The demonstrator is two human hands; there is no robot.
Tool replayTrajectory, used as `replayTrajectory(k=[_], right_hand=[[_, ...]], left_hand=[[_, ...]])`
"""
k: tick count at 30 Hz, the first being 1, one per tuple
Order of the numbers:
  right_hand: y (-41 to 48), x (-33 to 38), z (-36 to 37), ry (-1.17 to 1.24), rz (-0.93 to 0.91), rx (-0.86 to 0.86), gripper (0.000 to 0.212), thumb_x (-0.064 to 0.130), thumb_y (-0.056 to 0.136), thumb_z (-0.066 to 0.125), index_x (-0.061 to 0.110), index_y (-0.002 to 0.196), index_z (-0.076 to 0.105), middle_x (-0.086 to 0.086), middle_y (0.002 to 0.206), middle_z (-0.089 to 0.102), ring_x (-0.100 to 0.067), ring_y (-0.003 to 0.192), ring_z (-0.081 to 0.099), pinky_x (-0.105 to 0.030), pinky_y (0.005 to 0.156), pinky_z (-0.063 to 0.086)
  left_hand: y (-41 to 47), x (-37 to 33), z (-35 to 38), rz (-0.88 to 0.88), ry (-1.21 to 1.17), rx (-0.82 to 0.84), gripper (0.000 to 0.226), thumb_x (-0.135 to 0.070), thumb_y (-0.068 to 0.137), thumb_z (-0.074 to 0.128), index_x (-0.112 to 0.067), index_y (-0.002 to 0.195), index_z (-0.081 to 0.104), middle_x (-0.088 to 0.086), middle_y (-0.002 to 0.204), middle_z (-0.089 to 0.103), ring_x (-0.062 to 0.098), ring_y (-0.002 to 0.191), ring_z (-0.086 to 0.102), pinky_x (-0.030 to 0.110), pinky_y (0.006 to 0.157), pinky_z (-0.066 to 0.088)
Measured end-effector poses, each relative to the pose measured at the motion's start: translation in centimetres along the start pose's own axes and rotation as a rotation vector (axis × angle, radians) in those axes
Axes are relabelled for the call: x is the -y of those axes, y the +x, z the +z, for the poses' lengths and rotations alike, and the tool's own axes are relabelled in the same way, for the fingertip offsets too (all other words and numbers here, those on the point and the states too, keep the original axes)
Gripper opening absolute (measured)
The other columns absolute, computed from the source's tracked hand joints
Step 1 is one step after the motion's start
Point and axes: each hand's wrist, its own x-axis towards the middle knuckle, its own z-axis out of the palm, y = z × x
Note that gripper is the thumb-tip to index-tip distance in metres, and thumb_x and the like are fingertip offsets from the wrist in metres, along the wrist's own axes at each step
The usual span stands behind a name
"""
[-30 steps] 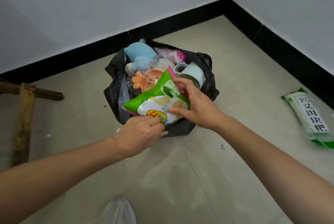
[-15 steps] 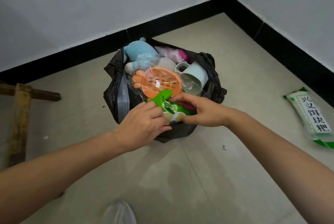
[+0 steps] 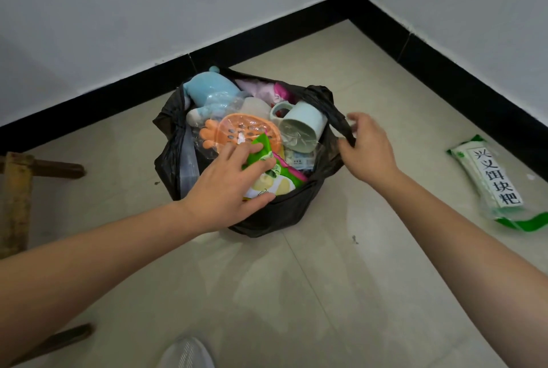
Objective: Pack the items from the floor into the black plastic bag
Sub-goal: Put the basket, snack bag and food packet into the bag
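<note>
Black plastic bag gripped by right hand, left hand pressing packet inside

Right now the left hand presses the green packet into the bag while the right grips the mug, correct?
No. The head view shows the right hand gripping the black bag's handle, not the mug; the left hand does press the green packet.
</note>
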Motion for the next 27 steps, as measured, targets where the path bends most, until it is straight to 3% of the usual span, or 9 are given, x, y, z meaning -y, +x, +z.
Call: replayTrajectory(k=[1, 3, 7, 10, 13, 16, 20, 24, 27], right_hand=[[0.4, 0.5, -0.8, 0.241, 0.134, 0.077, 0.021, 0.018, 0.093, 0.055, 0.011, 0.111, 0.063, -0.011, 0.103, 0.063, -0.029, 0.096, 0.057, -0.033, 0.073, 0.05], [0.9, 2.5, -2.8, 0.66, 0.275, 0.105, 0.019, 0.011, 0.089, 0.048, 0.012, 0.078, 0.063, -0.009, 0.076, 0.059, -0.028, 0.074, 0.059, -0.028, 0.051, 0.05], [0.1, 6.7, -5.9, 0.667, -0.081, 0.069, 0.02, 0.021, 0.076, 0.053, 0.01, 0.06, 0.059, -0.003, 0.056, 0.052, -0.015, 0.045, 0.053, -0.026, 0.04, 0.043], [-1.1, 7.0, -5.2, 0.716, -0.13, 0.067, 0.022, 0.019, 0.078, 0.054, 0.003, 0.063, 0.059, -0.005, 0.055, 0.048, -0.017, 0.048, 0.048, -0.03, 0.041, 0.042], [-0.6, 5.0, -4.8, 0.775, 0.039, 0.027, 0.021, 0.014, 0.084, 0.054, 0.008, 0.064, 0.054, -0.011, 0.063, 0.046, -0.019, 0.052, 0.046, -0.031, 0.046, 0.041], [0.4, 2.2, -5.4, 0.712, 0.115, -0.022, 0.026, 0.023, 0.085, 0.061, -0.001, 0.075, 0.062, -0.008, 0.061, 0.056, -0.016, 0.046, 0.053, -0.03, 0.047, 0.044], [1.2, -1.4, -6.7, 0.647, 0.125, -0.151, 0.022, 0.045, 0.079, 0.063, 0.023, 0.08, 0.069, 0.01, 0.061, 0.065, -0.01, 0.05, 0.063, -0.026, 0.045, 0.048], [1.7, -7.7, -6.8, 0.397, 0.193, -0.228, 0.018, 0.039, 0.087, 0.061, 0.028, 0.101, 0.064, 0.004, 0.094, 0.067, -0.019, 0.081, 0.069, -0.04, 0.076, 0.057], [0.8, -13.9, -6.3, 0.109, 0.271, -0.199, 0.049, 0.033, 0.088, 0.062, 0.021, 0.134, 0.049, -0.009, 0.13, 0.052, -0.027, 0.111, 0.058, -0.042, 0.098, 0.046]], left_hand=[[0.2, -0.1, 0.0, -0.004, -0.002, 0.018, 0.057, -0.051, 0.085, 0.062, -0.017, 0.131, 0.057, 0.012, 0.134, 0.048, 0.033, 0.119, 0.044, 0.046, 0.086, 0.052], [0.7, -0.3, 0.0, -0.016, -0.023, 0.038, 0.057, -0.051, 0.085, 0.063, -0.018, 0.132, 0.056, 0.013, 0.135, 0.046, 0.034, 0.12, 0.043, 0.047, 0.088, 0.052], [2.1, -0.9, 0.1, -0.025, -0.095, 0.054, 0.052, -0.049, 0.088, 0.062, -0.019, 0.13, 0.057, 0.013, 0.137, 0.042, 0.034, 0.12, 0.039, 0.048, 0.093, 0.046], [2.4, -1.5, 0.6, 0.014, -0.094, 0.054, 0.048, -0.046, 0.089, 0.06, -0.018, 0.128, 0.057, 0.016, 0.137, 0.04, 0.035, 0.118, 0.04, 0.048, 0.094, 0.044], [2.8, -1.3, 0.4, 0.022, -0.107, 0.085, 0.051, -0.05, 0.09, 0.059, -0.02, 0.131, 0.054, 0.012, 0.139, 0.037, 0.035, 0.126, 0.036, 0.051, 0.102, 0.04], [4.8, -0.8, -1.0, 0.007, -0.14, 0.12, 0.057, -0.063, 0.092, 0.042, -0.025, 0.133, 0.053, 0.003, 0.135, 0.04, 0.023, 0.127, 0.038, 0.048, 0.104, 0.042], [8.9, -1.7, -3.0, 0.087, -0.047, -0.013, 0.054, -0.057, 0.097, 0.037, -0.019, 0.13, 0.056, 0.006, 0.126, 0.05, 0.023, 0.114, 0.048, 0.049, 0.094, 0.045], [14.4, -5.4, -3.1, 0.162, 0.008, -0.143, 0.052, -0.05, 0.098, 0.04, -0.015, 0.133, 0.055, 0.014, 0.135, 0.05, 0.032, 0.12, 0.048, 0.046, 0.1, 0.039], [17.1, -10.2, -1.2, 0.197, -0.03, -0.141, 0.051, -0.05, 0.099, 0.039, -0.016, 0.135, 0.051, 0.015, 0.142, 0.044, 0.033, 0.128, 0.042, 0.047, 0.101, 0.037]])
